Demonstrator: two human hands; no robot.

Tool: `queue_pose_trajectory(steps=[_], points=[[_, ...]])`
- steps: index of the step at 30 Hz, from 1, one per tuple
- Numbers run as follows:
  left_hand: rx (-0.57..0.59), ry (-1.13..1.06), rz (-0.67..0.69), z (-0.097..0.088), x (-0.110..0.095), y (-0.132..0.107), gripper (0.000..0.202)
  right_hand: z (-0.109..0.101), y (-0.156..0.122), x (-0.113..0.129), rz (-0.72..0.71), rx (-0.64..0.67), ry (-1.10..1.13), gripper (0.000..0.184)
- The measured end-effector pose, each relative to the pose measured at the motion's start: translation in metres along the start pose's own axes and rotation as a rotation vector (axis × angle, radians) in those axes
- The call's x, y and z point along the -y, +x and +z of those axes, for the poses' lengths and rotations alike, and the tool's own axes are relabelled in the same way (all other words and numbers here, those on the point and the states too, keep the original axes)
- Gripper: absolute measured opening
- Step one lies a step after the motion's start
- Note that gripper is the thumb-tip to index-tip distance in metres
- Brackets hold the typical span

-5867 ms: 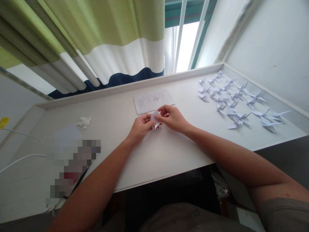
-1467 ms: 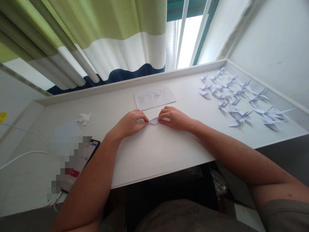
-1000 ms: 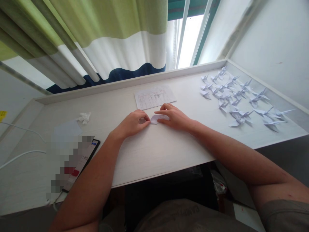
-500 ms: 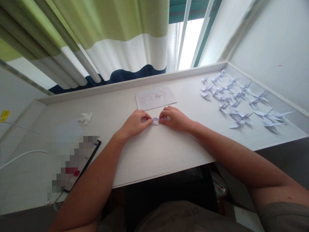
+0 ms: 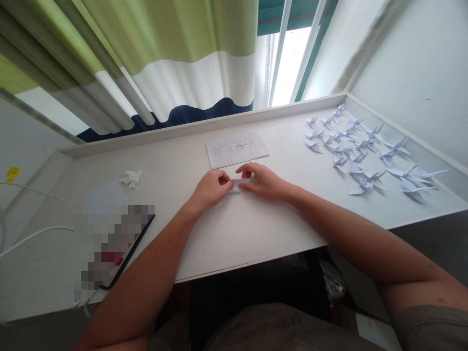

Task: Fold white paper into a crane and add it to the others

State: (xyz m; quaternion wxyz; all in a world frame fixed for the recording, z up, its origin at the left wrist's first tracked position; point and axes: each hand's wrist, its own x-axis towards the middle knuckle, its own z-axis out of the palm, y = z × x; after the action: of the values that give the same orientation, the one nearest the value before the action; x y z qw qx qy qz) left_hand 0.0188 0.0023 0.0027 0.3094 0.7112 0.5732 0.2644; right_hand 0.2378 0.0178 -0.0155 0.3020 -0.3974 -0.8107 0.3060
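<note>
A small piece of folded white paper lies between my two hands at the middle of the desk. My left hand pinches its left end between thumb and fingers. At its right end, my right hand has its thumb on the paper, with the index finger lifted and the other fingers curled behind. The fingers cover part of the paper, so its full folded shape cannot be made out.
Several folded paper cranes stand at the right of the white desk. A printed sheet lies beyond my hands. To the left are crumpled white tissue, plain paper, a partly blurred tablet-like device and white cables.
My right index finger has lifted off the paper and opened away from the thumb. The paper shows a different side and sits slightly nearer to me. My left hand keeps its pinch.
</note>
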Motion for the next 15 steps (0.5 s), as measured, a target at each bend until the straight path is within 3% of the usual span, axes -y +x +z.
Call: queue_pose_trajectory(steps=[6, 11, 15], points=[[-0.058, -0.376, 0.011, 0.0028, -0.0038, -0.0020, 0.017, 0.0000, 0.0019, 0.0060, 0.123, -0.028, 0.283, 0.026], [-0.102, -0.467, 0.017, 0.0072, -0.0057, -0.0033, 0.030, 0.0022, 0.0019, 0.0092, 0.129, -0.048, 0.463, 0.036], [-0.065, -0.564, -0.024, 0.0095, -0.0032, -0.0026, 0.038, 0.0025, 0.0030, 0.0095, 0.122, -0.074, 0.546, 0.037]])
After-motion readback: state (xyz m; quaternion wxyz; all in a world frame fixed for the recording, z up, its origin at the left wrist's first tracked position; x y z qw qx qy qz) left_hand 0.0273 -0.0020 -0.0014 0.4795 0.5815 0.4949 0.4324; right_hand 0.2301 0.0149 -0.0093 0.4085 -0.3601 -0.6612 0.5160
